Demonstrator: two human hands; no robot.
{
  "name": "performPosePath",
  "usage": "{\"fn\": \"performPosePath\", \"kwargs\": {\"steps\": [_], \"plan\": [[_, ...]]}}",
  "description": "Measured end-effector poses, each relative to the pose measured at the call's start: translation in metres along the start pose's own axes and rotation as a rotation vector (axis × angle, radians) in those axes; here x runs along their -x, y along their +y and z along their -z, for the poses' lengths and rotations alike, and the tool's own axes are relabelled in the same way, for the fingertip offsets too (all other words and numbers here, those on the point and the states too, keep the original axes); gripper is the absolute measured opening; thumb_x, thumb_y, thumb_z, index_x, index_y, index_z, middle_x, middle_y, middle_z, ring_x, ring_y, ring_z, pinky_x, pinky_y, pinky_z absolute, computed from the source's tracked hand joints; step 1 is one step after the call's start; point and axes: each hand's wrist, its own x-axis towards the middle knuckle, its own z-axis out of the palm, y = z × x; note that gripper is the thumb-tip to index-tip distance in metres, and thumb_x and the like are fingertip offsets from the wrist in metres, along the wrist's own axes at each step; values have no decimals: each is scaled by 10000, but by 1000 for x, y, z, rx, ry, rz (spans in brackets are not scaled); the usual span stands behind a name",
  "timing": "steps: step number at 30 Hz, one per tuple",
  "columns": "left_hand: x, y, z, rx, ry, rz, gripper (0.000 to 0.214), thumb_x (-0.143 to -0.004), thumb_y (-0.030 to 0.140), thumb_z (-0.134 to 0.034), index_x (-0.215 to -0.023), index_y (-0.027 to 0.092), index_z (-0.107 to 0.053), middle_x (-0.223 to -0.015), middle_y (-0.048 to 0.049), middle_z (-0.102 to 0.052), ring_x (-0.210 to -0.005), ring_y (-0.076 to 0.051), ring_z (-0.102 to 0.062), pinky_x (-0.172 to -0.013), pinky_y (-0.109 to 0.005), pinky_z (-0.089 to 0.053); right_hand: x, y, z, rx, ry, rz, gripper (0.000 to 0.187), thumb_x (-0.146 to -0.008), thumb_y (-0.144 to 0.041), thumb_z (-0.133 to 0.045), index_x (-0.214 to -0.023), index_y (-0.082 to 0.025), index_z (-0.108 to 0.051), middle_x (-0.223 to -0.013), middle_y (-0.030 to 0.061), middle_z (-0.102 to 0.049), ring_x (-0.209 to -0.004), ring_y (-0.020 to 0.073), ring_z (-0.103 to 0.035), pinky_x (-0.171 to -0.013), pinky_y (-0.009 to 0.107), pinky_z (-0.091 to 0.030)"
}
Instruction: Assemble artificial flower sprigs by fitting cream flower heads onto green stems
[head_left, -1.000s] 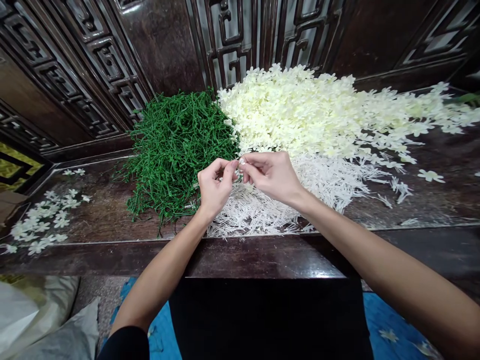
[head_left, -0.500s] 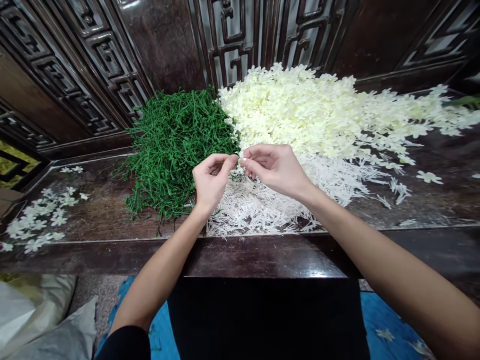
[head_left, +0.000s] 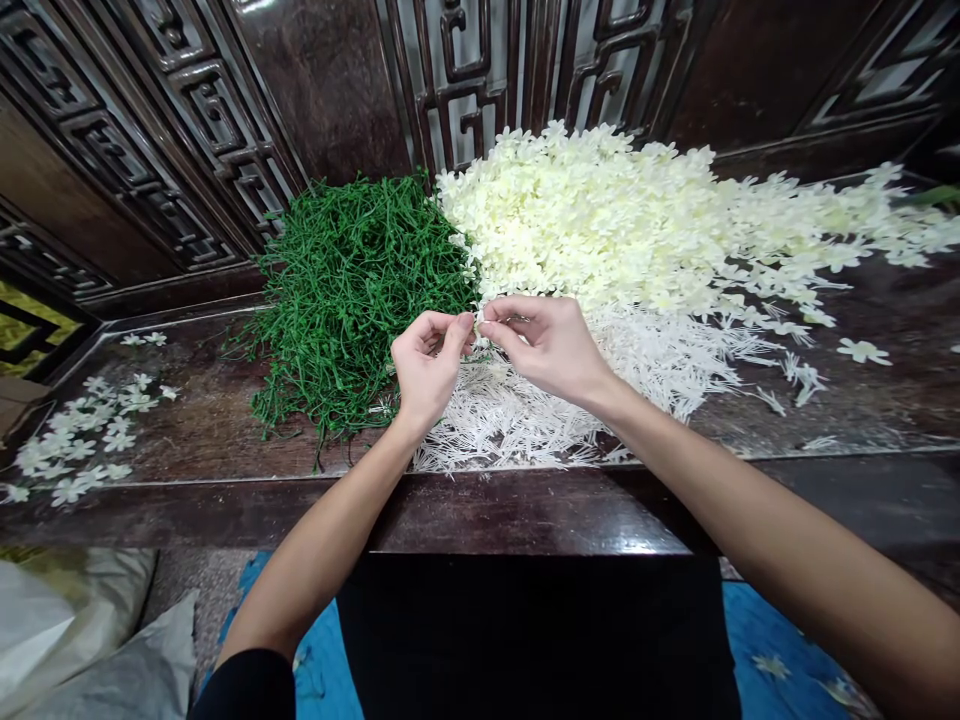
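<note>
While near three heaps (head_left: 360, 290) (head_left: 600, 220) (head_left: 525, 425), two hands (head_left: 426, 370) (head_left: 555, 350)

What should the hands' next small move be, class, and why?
Perhaps ease the pinched right hand slightly toward the left hand: the two nearly meet, and a tiny white bit seems to show at the right one's pinch. What, if anything, the left holds is too small to tell.

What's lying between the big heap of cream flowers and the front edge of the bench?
In the head view, a spread of thin white sprigs lies between the cream flower heap and the bench's front edge.
</note>
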Motion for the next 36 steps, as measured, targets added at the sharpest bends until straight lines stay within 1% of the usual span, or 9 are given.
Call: {"fn": "performPosePath", "kwargs": {"steps": [4, 8, 15, 21, 25, 29, 33, 36], "plan": [[1, 0, -1, 69, -8, -11, 267, -800, 380, -743, -683, 178, -614, -606, 16, -634, -538, -86, -584, -547, -236, -495, 0, 0, 0, 35, 7, 11, 105, -849, -219, -616, -779, -177, -682, -798, 42, -691, -729, 175, -624, -692, 340, -533], [2, 0, -2, 102, -13, -31, 282, -799, 389, -749, -679, 175, -611, -603, 15, -628, -534, -86, -586, -541, -234, -497, 1, 0, -1, 58, 11, 55, 124, -849, -202, -606, -747, -173, -670, -771, 42, -677, -713, 173, -610, -652, 332, -517], [5, 0, -4, 110, 17, -83, 295, -811, 408, -740, -688, 175, -608, -602, 15, -626, -528, -83, -585, -531, -226, -493, 3, -1, -5, 31, 28, 74, 126, -843, -179, -599, -728, -177, -651, -723, 28, -638, -674, 155, -576, -628, 317, -493], [8, 1, -5, 102, 52, -105, 320, -814, 438, -734, -689, 173, -604, -605, 16, -623, -525, -80, -577, -528, -221, -485, 5, -5, -7, -9, 41, 71, 128, -847, -196, -600, -727, -182, -639, -709, 18, -614, -666, 146, -560, -619, 305, -472], [9, 1, -5, 111, 53, -116, 314, -810, 443, -737, -705, 171, -621, -623, 12, -628, -537, -81, -577, -526, -219, -482, 6, -8, -7, -7, 51, 69, 150, -843, -201, -602, -696, -182, -623, -688, 15, -596, -645, 140, -537, -591, 298, -450], [7, -1, -5, 131, 30, -104, 306, -810, 435, -737, -703, 174, -619, -621, 13, -622, -544, -82, -567, -532, -225, -475, 4, -7, -7, -13, 43, 53, 134, -838, -209, -615, -709, -181, -639, -684, 11, -599, -644, 139, -536, -594, 304, -452], [1, -5, -5, 142, -7, -50, 309, -813, 440, -730, -694, 180, -612, -608, 15, -610, -540, -84, -551, -538, -237, -468, -2, -1, -1, -107, 3, -32, 90, -818, -243, -678, -767, -169, -667, -727, 19, -639, -680, 145, -579, -644, 315, -491], [-3, -8, -4, 146, -37, 3, 286, -826, 440, -717, -724, 186, -634, -615, 8, -622, -542, -90, -557, -548, -248, -476, -7, 2, 7, -132, -25, -64, 140, -809, -295, -730, -828, -160, -697, -794, 38, -682, -689, 140, -596, -665, 316, -511]]}}
